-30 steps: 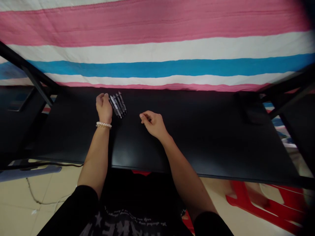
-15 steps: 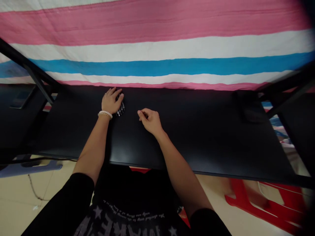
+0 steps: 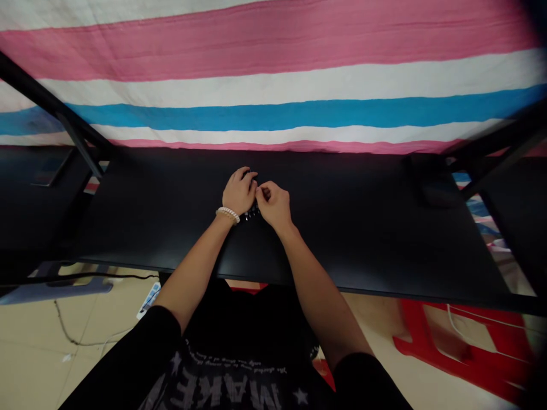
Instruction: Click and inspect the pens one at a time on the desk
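Creased cloth (image 3: 273, 51) striped in pink, white and blue was hung behind the smooth, black tabletop (image 3: 363, 228). Slim pens (image 3: 252, 214), only their small shiny ends showing, were mostly covered by the left hand (image 3: 239, 192), its fingers slightly apart, near the tabletop's middle. Just beside them, the right hand (image 3: 274, 204) was rounded loosely, its fingers curled together against the thumb.

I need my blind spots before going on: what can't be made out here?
- Number of pens: head view, mostly covered by the left hand.
- Whether the right hand grips anything: head view, hidden inside its own curl.
- Dark shape toward the right end of the black table: head view, too dim to identify.
- Full striped cloth: head view, cut off by the top edge.
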Available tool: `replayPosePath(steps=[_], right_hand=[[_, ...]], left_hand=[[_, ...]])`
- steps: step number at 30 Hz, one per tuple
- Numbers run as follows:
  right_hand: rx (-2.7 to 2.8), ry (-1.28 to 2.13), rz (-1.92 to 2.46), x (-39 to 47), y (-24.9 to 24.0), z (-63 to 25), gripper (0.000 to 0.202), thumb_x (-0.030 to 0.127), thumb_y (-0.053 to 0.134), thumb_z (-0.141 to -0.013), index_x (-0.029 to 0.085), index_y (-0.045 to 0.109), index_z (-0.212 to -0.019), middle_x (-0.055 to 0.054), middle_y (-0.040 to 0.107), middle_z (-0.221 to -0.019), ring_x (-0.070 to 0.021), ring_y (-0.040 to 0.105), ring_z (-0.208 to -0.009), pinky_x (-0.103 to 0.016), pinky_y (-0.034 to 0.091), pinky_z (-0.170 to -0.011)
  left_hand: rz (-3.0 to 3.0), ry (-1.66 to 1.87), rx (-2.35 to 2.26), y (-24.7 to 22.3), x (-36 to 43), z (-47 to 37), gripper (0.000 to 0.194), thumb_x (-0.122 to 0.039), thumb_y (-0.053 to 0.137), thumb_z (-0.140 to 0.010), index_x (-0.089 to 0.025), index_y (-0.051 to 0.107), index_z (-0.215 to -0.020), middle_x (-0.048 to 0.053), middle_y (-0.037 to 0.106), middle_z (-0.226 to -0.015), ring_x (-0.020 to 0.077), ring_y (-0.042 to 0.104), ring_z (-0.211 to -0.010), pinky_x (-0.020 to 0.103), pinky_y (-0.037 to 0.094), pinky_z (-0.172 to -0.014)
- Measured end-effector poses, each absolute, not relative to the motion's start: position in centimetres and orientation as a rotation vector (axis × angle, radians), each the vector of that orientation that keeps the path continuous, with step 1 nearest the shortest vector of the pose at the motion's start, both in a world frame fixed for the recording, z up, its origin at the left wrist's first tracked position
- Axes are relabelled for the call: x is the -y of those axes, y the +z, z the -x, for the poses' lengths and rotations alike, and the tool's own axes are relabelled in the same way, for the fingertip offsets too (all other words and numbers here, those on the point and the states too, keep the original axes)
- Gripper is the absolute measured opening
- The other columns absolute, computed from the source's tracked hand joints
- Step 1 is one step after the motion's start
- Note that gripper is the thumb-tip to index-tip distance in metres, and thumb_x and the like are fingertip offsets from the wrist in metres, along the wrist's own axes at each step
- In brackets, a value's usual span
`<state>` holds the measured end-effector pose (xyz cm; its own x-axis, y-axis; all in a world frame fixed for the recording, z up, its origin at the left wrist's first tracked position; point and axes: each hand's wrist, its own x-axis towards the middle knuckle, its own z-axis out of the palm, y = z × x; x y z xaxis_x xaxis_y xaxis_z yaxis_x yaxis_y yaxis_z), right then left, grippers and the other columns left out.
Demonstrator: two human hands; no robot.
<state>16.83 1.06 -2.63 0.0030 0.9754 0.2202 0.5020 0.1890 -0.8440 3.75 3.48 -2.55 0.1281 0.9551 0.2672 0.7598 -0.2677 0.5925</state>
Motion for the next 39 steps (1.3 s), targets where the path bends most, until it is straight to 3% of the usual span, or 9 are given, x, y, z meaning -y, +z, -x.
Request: replayPosePath(steps=[5, 9, 21, 26, 31, 39], right_hand=[[1.634, 0.791, 1.418, -0.8, -3.1, -17.7, 0.007, 0.02, 0.056, -0.084, 0.021, 0.063, -0.084, -0.005, 0.067, -0.081, -0.0192, 0.063, -0.07, -0.034, 0.051, -0.071], [1.63, 0.742, 1.446, -0.2, -3.4, -17.7, 0.019, 0.016, 0.06, -0.078, 0.018, 0.066, -0.096, -0.008, 0.063, -0.094, -0.0174, 0.061, -0.071, -0.034, 0.055, -0.07], [1.611, 0.58, 1.544, -3.8, -3.7, -17.0, 0.017, 0.014, 0.057, -0.083, 0.016, 0.069, -0.095, -0.012, 0.067, -0.097, -0.02, 0.062, -0.077, -0.039, 0.055, -0.085], [1.611, 0.537, 1.585, -5.2, -3.6, -16.5, 0.019, 0.014, 0.055, -0.086, 0.015, 0.07, -0.097, -0.013, 0.067, -0.098, -0.0216, 0.062, -0.082, -0.039, 0.053, -0.088], [1.604, 0.534, 1.626, -5.2, -3.5, -16.3, 0.023, 0.015, 0.055, -0.088, 0.01, 0.071, -0.104, -0.014, 0.066, -0.101, -0.0207, 0.063, -0.085, -0.035, 0.051, -0.088], [1.576, 0.523, 1.543, -4.8, -4.1, -16.4, 0.023, 0.018, 0.054, -0.087, 0.01, 0.069, -0.102, -0.013, 0.065, -0.099, -0.0198, 0.062, -0.079, -0.036, 0.051, -0.084]], left_hand=[[-2.052, 0.923, -1.657, -2.5, -4.8, -5.0, 0.032, -0.022, 0.048, -0.097, -0.014, 0.074, -0.114, 0.017, 0.059, -0.14, 0.0295, 0.053, -0.132, 0.045, 0.038, -0.116], [-2.064, 0.935, -1.583, -2.9, -6.3, -5.4, 0.03, -0.022, 0.05, -0.097, -0.015, 0.075, -0.113, 0.016, 0.063, -0.137, 0.0284, 0.055, -0.13, 0.046, 0.04, -0.115], [-2.023, 0.992, -1.576, -3.8, -11.5, -6.1, 0.037, -0.033, 0.05, -0.098, -0.012, 0.07, -0.12, 0.02, 0.064, -0.138, 0.0324, 0.049, -0.14, 0.053, 0.027, -0.121], [-1.977, 1.027, -1.574, -3.0, -12.5, -6.4, 0.035, -0.033, 0.042, -0.1, -0.015, 0.072, -0.103, 0.021, 0.071, -0.123, 0.0327, 0.055, -0.132, 0.054, 0.026, -0.12], [-1.766, 1.276, -1.492, -2.4, -11.7, -6.2, 0.036, -0.041, 0.046, -0.1, -0.021, 0.07, -0.083, 0.016, 0.073, -0.1, 0.0287, 0.064, -0.116, 0.045, 0.039, -0.109], [-1.537, 1.444, -1.632, -2.6, -8.4, -3.0, 0.044, -0.046, 0.042, -0.102, -0.017, 0.074, -0.096, 0.012, 0.074, -0.089, 0.0234, 0.069, -0.088, 0.037, 0.051, -0.087]])
